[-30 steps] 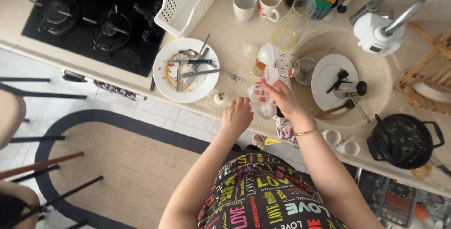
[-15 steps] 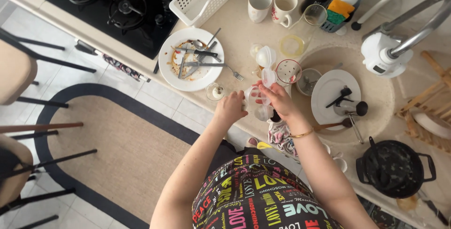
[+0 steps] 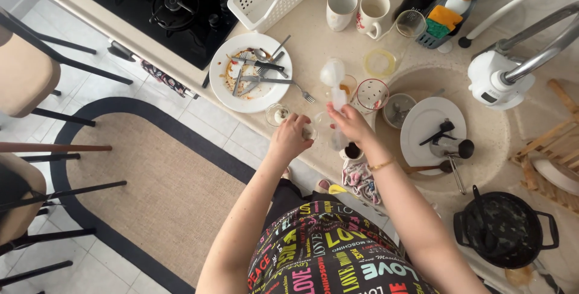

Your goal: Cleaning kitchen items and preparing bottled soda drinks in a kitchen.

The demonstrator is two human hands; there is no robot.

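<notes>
— What has she got in her hands, can you see from there?

— The right hand (image 3: pixel 353 126) is closed around a clear plastic bottle with a white cap (image 3: pixel 335 92). Its long axis runs away from her across the beige stone counter (image 3: pixel 313 44), cap end pointing towards the two white ceramic mugs (image 3: pixel 357 9), lower end buried in her fist. It sits above the counter's front edge, just left of the round sunken sink (image 3: pixel 500 143).

— And the other hand?

— The left hand (image 3: pixel 291 138) is curled, fingertips on a small clear glass (image 3: pixel 310 131). The fingers cover most of it, so I can't tell whether they grip it or just rest on it.

— Anything else near?

— Another small glass (image 3: pixel 277 114) just left of that hand, and beyond it a round white plate (image 3: pixel 250 72), smeared, with steel forks and knives (image 3: pixel 259 69) crossed on it. A glass with a red-dotted pattern (image 3: pixel 372 94) stands beside the bottle's cap.

— In the sink?

— A white plate (image 3: pixel 425 128) under dark utensils; which ones, I can't tell. Right of it a black pot (image 3: pixel 503 229), its contents murky. A patterned cloth (image 3: pixel 360 179) hangs at the counter edge under her right wrist, half hidden.
</notes>
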